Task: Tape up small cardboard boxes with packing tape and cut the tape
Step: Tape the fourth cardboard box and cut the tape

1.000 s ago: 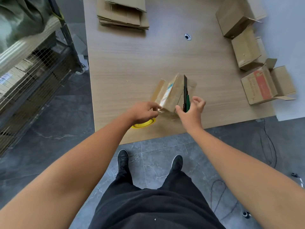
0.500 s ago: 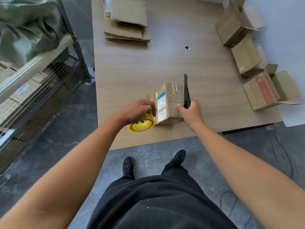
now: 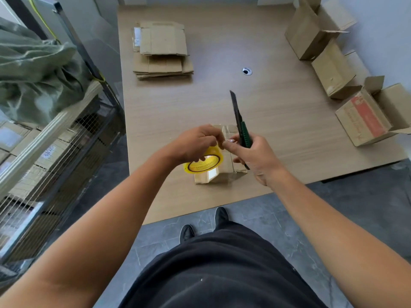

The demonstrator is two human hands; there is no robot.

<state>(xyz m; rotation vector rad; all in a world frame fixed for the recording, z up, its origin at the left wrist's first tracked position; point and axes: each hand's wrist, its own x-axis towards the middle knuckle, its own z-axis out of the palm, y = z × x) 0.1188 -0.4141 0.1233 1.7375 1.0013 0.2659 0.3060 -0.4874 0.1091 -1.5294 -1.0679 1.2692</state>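
Ahead of the left hand the tabletop lies bare as far as the stack of flattened cardboard, well apart from it. The knife gripped in the right hand juts up and away, its blade barring the space just ahead of that hand. Right of the right hand a broad bare strip runs to the open boxes. Below the hands sit the small box and the tape roll that the left hand holds. Left of the left hand the tabletop soon ends; past a gap of floor stands a wire rack.
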